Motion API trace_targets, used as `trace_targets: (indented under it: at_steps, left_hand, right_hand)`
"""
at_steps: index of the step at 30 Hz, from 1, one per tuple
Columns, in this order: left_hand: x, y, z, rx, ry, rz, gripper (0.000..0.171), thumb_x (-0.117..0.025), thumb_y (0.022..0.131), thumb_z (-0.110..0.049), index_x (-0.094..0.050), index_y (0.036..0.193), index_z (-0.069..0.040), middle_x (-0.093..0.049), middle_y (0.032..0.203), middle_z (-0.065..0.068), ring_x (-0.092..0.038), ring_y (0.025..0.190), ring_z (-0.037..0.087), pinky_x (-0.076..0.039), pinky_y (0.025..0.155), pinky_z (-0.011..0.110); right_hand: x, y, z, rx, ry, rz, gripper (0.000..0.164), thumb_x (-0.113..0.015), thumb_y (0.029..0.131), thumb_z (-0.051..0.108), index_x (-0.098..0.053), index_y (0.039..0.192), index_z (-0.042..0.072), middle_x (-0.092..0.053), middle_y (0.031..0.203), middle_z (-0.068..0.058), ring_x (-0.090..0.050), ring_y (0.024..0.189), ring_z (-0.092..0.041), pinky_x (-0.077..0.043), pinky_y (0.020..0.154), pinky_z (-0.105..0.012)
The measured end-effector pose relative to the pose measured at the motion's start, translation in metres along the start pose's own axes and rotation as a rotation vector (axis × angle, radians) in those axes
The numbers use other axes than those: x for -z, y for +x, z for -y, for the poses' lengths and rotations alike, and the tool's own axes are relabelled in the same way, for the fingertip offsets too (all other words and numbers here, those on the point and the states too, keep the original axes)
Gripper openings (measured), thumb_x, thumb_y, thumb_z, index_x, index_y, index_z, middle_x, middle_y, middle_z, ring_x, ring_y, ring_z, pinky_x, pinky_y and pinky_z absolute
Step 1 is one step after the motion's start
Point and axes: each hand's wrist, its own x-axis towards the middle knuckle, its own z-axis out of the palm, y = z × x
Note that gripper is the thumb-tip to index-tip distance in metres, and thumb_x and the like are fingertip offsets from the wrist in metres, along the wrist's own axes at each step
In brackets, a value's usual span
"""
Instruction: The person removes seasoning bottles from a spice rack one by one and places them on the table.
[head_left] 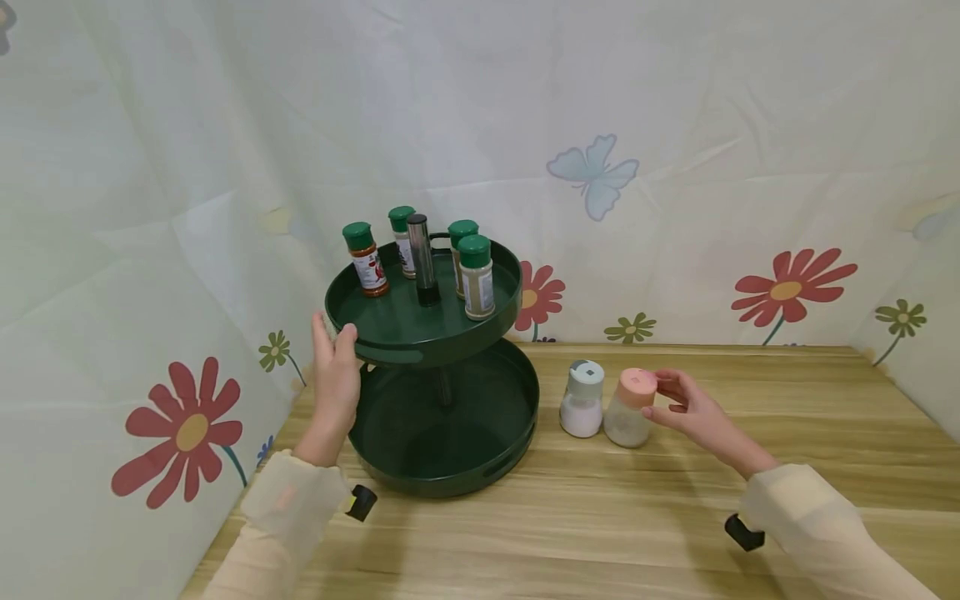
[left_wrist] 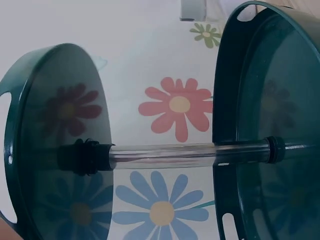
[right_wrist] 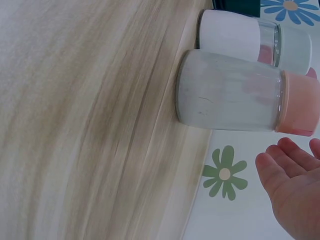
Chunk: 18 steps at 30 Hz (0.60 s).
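Note:
My left hand [head_left: 335, 375] touches the left side of the upper tray [head_left: 408, 333] of a dark green two-tier turntable rack, fingers extended along its outer wall and thumb near the rim. Only a sliver of that hand enters the left wrist view, below the tray's handle slot. On the right, my right hand [head_left: 692, 412] is beside a glass shaker with an orange cap [head_left: 636, 400], thumb and fingers spread about the cap. The right wrist view shows a gap between the fingertips [right_wrist: 265, 162] and the cap. Left of it stands a white-capped shaker [head_left: 582, 400] containing white powder.
Several green-capped spice jars, among them one with red contents [head_left: 368, 265], stand on the upper tray around its central post [head_left: 422, 258]. The rack's lower tray [head_left: 442, 483] rests on the wooden table [head_left: 600, 533]. A flowered cloth [head_left: 675, 275] hangs behind.

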Motion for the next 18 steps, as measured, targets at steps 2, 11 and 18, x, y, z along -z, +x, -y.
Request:
trace_targets:
  at_steps: [2, 11, 18]
  left_hand:
    - [-0.002, -0.006, -0.001, -0.046, 0.028, -0.024, 0.066, -0.033, 0.096, -0.034, 0.007, 0.144, -0.013, 0.008, 0.152, 0.004, 0.005, 0.134, 0.012, -0.002, 0.111, 0.037]
    - [-0.019, -0.045, -0.007, -0.167, 0.053, 0.030, 0.070, -0.038, 0.095, -0.035, 0.008, 0.144, -0.013, 0.013, 0.151, 0.003, 0.009, 0.134, 0.012, -0.001, 0.110, 0.046]
    - [-0.023, -0.048, -0.007, -0.154, 0.068, 0.085, 0.070, -0.038, 0.096, -0.035, 0.009, 0.143, -0.013, 0.017, 0.150, 0.002, 0.012, 0.134, 0.012, -0.002, 0.110, 0.049]
  right_hand:
    - [0.001, 0.000, 0.000, 0.001, 0.000, -0.003, 0.063, -0.059, 0.086, 0.016, -0.023, 0.131, -0.010, -0.032, 0.132, -0.036, -0.028, 0.121, -0.049, -0.025, 0.097, -0.065]
    - [0.001, 0.000, 0.000, 0.010, -0.008, -0.015, 0.060, -0.057, 0.087, 0.017, -0.024, 0.131, -0.009, -0.034, 0.131, -0.034, -0.031, 0.120, -0.046, -0.025, 0.096, -0.064]
    - [0.002, -0.001, 0.005, 0.025, -0.025, -0.024, 0.060, -0.056, 0.089, 0.019, -0.023, 0.130, -0.010, -0.033, 0.131, -0.035, -0.030, 0.121, -0.046, -0.027, 0.095, -0.064]
